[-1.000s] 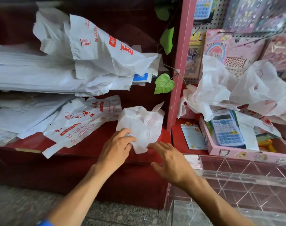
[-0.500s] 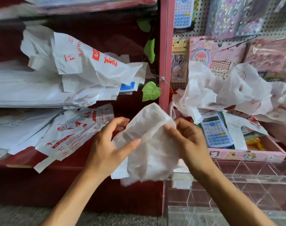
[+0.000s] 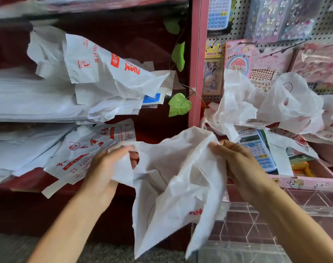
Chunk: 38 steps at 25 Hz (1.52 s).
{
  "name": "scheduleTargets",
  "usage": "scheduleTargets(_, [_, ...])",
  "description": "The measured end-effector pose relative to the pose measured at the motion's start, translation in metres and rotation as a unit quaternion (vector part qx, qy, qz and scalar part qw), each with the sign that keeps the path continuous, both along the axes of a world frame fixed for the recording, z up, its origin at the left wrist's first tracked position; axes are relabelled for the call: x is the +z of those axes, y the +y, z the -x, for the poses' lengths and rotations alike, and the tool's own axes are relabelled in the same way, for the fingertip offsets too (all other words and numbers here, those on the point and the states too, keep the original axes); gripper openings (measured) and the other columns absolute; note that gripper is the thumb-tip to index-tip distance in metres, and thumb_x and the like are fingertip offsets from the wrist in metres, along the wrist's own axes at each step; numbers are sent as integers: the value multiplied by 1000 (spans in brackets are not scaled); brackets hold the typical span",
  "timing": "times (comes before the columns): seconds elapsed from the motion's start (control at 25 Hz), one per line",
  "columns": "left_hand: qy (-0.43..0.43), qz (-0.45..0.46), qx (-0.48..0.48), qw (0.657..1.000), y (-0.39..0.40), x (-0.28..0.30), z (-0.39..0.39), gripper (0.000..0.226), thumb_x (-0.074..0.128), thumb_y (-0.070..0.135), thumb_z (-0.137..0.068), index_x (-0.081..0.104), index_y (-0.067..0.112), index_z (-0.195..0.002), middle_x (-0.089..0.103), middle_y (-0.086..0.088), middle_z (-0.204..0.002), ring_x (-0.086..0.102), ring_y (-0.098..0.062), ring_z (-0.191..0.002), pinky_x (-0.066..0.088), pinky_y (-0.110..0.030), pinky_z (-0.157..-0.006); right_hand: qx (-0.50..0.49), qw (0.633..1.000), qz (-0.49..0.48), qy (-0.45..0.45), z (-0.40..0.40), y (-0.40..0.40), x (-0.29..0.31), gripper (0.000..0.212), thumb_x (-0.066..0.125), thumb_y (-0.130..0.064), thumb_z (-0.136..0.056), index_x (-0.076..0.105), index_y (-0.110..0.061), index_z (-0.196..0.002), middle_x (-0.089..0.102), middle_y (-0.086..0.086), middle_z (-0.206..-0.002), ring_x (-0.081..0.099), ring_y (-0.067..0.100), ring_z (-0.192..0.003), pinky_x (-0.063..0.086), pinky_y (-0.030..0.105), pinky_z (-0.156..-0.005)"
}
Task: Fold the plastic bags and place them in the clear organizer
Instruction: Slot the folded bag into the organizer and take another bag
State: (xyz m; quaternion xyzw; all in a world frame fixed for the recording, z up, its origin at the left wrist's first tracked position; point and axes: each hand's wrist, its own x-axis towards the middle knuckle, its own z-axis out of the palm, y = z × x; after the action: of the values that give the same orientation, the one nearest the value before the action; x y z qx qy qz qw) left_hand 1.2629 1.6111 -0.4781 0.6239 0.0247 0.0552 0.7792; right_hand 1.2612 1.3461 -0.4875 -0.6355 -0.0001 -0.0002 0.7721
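A white plastic bag with red print hangs spread between both hands, its lower part drooping toward the floor. My left hand grips the bag's left end, fingers pushed through a handle hole. My right hand pinches its upper right edge. The clear organizer with diagonal dividers stands at the lower right, below my right forearm. More crumpled white bags are heaped over the pink tray at the right.
Dark red shelves at the left hold stacked and loose printed bags. A pink tray holds a blue calculator. A pink post and a pegboard with stationery stand behind. Green leaves hang near the post.
The crumpled bag has been lifted off the shelf and pulled open between both hands, which moved apart; it now hangs unfurled.
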Motion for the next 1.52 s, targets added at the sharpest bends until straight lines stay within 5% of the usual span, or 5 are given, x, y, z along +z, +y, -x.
scheduleTargets(0.52, [-219, -388, 66, 893, 0, -21, 8, 41, 69, 52, -77, 67, 29, -110, 63, 15, -109, 60, -4, -103, 47, -20, -85, -8, 993, -70, 91, -11, 18, -29, 33, 56, -26, -99, 62, -1, -120, 68, 15, -120, 65, 27, -110, 44, 49, -107])
scheduleTargets(0.76, [101, -231, -317, 914, -4, -21, 14, 51, 81, 30, -75, 66, 23, -124, 71, 1, -120, 65, -16, -114, 48, -34, -99, 35, 990, -85, 111, -5, 32, -30, 29, 52, -27, -101, 61, -4, -116, 69, 14, -109, 66, 24, -97, 54, 40, -92])
scheduleTargets(1.04, [120, -55, -156, 979, -3, -12, 12, 51, 79, 24, -70, 68, 10, -117, 71, -18, -112, 69, -38, -103, 50, -51, -96, -44, 972, 192, -131, 13, 43, -24, 39, 64, -35, -95, 46, -38, -129, 55, -21, -127, 54, -6, -114, 46, 15, -90])
scheduleTargets(1.36, [126, 136, -94, 978, -5, 0, 12, 36, 56, 35, -92, 78, 8, -100, 75, -15, -100, 73, -27, -84, 59, -36, -71, 76, 718, 582, -373, 29, 69, -49, 120, 72, -61, -72, -10, -35, -156, -9, -9, -165, -5, 12, -152, 12, 38, -119])
scheduleTargets(1.52, [127, 164, -53, 977, 1, -2, 8, 40, 52, 39, -95, 78, 15, -78, 73, -7, -80, 72, -23, -67, 57, -31, -61, -49, 797, 498, -339, 19, 68, -61, 73, 70, -27, -84, 37, -24, -148, 46, -4, -149, 47, 12, -132, 45, 32, -102])
